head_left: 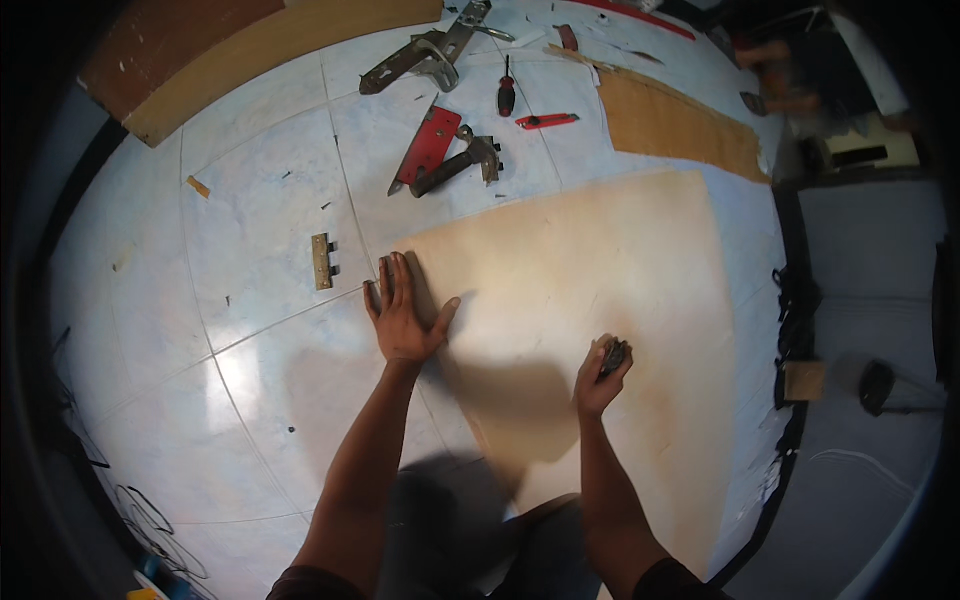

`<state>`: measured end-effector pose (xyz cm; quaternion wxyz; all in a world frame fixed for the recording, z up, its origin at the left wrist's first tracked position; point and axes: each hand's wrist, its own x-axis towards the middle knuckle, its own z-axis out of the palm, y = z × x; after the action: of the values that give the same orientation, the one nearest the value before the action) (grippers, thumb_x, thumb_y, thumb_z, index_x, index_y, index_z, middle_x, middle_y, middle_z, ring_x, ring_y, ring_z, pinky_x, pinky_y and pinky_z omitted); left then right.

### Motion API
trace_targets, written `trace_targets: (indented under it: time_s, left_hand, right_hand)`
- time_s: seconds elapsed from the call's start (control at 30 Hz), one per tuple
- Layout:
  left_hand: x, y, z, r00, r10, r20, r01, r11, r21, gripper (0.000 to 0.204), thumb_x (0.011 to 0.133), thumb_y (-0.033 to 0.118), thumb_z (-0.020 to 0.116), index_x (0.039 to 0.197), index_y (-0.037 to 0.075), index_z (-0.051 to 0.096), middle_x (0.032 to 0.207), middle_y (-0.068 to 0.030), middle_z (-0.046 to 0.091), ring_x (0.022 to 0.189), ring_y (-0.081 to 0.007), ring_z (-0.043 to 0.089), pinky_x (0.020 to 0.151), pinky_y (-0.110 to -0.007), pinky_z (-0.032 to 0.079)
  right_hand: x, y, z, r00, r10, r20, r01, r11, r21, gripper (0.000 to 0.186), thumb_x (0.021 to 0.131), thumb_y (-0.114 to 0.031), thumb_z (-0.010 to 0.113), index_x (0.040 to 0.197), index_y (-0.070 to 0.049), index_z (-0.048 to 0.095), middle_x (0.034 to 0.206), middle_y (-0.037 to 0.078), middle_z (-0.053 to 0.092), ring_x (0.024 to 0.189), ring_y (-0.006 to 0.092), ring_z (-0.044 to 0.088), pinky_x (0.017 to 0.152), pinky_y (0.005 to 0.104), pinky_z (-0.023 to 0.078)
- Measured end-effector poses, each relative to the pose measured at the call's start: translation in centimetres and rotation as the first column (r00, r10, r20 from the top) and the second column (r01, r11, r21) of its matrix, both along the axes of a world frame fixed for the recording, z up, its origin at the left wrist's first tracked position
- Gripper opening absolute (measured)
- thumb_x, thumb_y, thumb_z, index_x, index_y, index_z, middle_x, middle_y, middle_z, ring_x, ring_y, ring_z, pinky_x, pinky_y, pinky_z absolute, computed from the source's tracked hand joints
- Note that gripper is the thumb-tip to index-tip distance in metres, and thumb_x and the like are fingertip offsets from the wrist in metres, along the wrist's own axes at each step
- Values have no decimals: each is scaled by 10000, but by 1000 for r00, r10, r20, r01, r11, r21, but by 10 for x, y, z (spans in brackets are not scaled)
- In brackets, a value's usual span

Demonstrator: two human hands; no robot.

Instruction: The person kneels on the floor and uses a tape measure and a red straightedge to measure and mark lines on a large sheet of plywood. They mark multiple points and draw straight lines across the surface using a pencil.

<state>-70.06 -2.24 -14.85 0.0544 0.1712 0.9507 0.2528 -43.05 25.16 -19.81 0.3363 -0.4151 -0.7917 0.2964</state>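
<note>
A large sheet of tan paper or board (650,260) lies on the white tiled floor. My left hand (405,315) rests spread at its upper left corner, fingers partly over the edge. My right hand (600,375) grips a small dark object (615,355) above the sheet; its exact kind is unclear. Left of my left hand lies a brass hinge-like plate (320,260). Beyond the sheet are a red metal plate (430,140), a dark-handled tool (450,172), a screwdriver (506,95) and a red utility knife (545,121).
Metal door-handle hardware (405,65) lies at the back. A wooden board (210,75) is at upper left, a brown cardboard piece (670,120) at upper right. Another person's hand and leg (775,95) show far right. Cables (150,520) lie lower left, small screws are scattered about.
</note>
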Motion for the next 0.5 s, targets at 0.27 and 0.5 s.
trace_targets:
  time_s: [0.27,0.5]
  left_hand:
    - [0,4,-21,998,-9,-55,10,1000,10,1256,932,742,683,1754,-30,131,1803,-245,277,1712,-334,181,1365,-584,35]
    - [4,7,-21,998,-21,-58,13,990,-141,1290,921,789,675,1757,-18,116,1827,-223,219,1719,-297,148,1372,-575,30]
  right_hand:
    - [-13,-16,11,995,-93,20,94,991,-92,752,1080,-291,709,1574,160,366,1531,377,561,1456,470,575,1179,489,506]
    - [-2,-41,12,995,-95,-41,90,989,-119,808,1073,-291,706,1588,195,318,1563,410,523,1489,493,540,1205,493,484]
